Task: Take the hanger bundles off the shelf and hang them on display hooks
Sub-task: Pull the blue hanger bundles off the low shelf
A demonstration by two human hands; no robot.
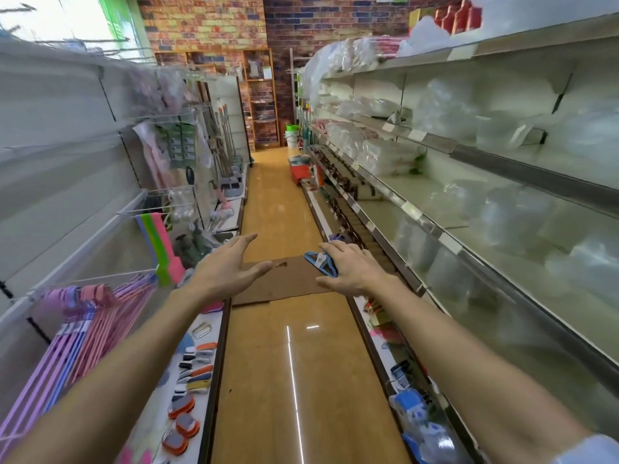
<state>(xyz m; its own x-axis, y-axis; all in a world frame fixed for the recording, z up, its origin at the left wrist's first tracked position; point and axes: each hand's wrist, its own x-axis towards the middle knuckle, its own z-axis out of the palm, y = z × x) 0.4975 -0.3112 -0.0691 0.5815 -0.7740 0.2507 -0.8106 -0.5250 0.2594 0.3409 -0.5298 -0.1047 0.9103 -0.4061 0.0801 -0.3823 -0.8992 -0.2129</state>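
Note:
Both my arms reach forward down a shop aisle. My left hand [223,266] is open, fingers spread, holding nothing. My right hand [348,266] is also spread, palm down, right above a blue hanger bundle [320,262] that lies on a sheet of cardboard [278,279] on the floor; whether it touches the bundle I cannot tell. Pink, purple and blue hanger bundles [83,329] hang on a white wire display hook [100,279] at the lower left.
White shelving lines both sides of the narrow aisle. The left base shelf [214,329] carries brushes and small goods. The right shelves [445,236] hold plastic-wrapped stock. A red crate [299,172] and buckets stand far down the wooden floor.

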